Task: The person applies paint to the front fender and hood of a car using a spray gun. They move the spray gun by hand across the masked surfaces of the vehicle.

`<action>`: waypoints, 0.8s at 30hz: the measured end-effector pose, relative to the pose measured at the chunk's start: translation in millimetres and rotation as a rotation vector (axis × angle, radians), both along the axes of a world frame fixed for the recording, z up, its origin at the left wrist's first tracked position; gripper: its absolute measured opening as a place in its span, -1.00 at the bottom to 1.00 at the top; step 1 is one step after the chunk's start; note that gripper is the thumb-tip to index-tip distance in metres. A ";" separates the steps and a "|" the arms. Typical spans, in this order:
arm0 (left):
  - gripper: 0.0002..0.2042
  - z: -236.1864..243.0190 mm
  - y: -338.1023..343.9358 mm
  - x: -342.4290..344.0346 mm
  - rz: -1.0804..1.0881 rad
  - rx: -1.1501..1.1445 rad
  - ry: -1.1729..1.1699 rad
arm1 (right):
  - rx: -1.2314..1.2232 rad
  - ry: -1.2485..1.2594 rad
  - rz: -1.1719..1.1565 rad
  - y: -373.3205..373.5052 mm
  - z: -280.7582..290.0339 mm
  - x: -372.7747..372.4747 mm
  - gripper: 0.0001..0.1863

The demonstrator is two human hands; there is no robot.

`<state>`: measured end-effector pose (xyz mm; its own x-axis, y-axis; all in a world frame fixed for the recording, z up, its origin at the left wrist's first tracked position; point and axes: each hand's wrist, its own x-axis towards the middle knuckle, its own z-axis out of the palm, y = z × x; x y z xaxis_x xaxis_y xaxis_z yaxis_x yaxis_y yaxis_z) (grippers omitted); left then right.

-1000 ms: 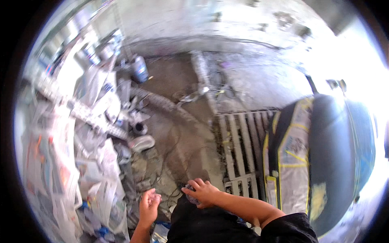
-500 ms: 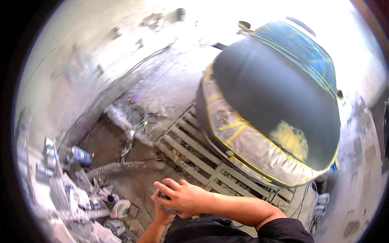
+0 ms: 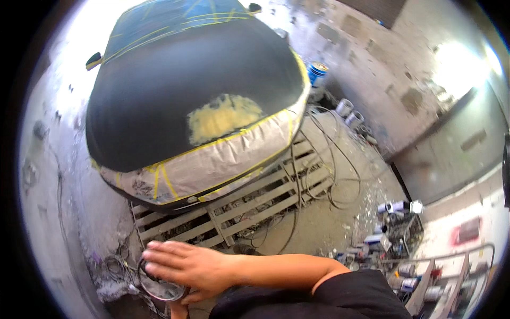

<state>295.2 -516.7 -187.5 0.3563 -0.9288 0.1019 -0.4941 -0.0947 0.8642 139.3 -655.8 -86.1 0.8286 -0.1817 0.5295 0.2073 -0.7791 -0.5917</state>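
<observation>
At the lower left, my right hand lies across a round thing with a shiny metal rim, perhaps a can. Its fingers stretch side by side over the upper part, and the thumb sits at the near edge. From below, the left wrist reaches up to the same thing. The fingers of my left hand are hidden behind the rim and my right hand. Beyond my hands stands a car with a dark matte hood. A rough yellowish patch marks the hood near its front edge.
Masking paper with yellow tape wraps the car's front. Slatted floor grating lies before it. Hoses curl on the floor at the right. A blue bucket, cans and cluttered containers stand along the right side.
My view has swung to the right, so the car now appears farther left and the right wall shows. My hands remain together at the round thing, whose rim now shows more.
</observation>
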 end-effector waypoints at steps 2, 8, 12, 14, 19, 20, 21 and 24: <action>-0.39 6.6 -6.1 11.1 -0.112 -0.008 0.003 | 0.230 0.006 -0.153 3.2 -17.1 -37.1 0.00; -0.62 45.1 -40.3 -9.6 -0.338 -0.104 0.215 | 0.461 0.387 -0.401 65.1 -98.4 -101.0 0.09; -0.56 69.5 -53.9 -54.7 -0.398 -0.177 0.471 | 0.522 0.397 -0.453 86.6 -107.2 -100.9 -0.02; -0.52 91.1 -62.0 -76.5 -0.453 -0.226 0.543 | 0.577 0.339 -0.537 90.0 -110.9 -109.1 -0.09; -0.40 138.0 -87.4 -121.4 -0.478 -0.381 0.587 | 0.389 -0.042 -0.747 87.6 -75.5 -139.1 -0.26; -0.43 140.4 -87.4 -132.9 -0.504 -0.327 0.616 | 0.368 -0.064 -0.761 85.3 -65.8 -150.4 -0.27; -0.47 142.0 -87.5 -144.3 -0.528 -0.273 0.645 | 0.347 -0.087 -0.773 82.1 -57.6 -162.3 -0.28; -0.50 135.1 -77.9 -189.1 -0.621 -0.267 0.599 | 0.349 -0.140 -0.792 76.7 -58.8 -198.6 -0.29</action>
<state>106.1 -594.6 -52.4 -0.1390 -0.9435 0.3009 0.1510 0.2801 0.9480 -59.2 -579.1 -144.9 0.3214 -0.8467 0.4239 -0.2294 -0.5040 -0.8327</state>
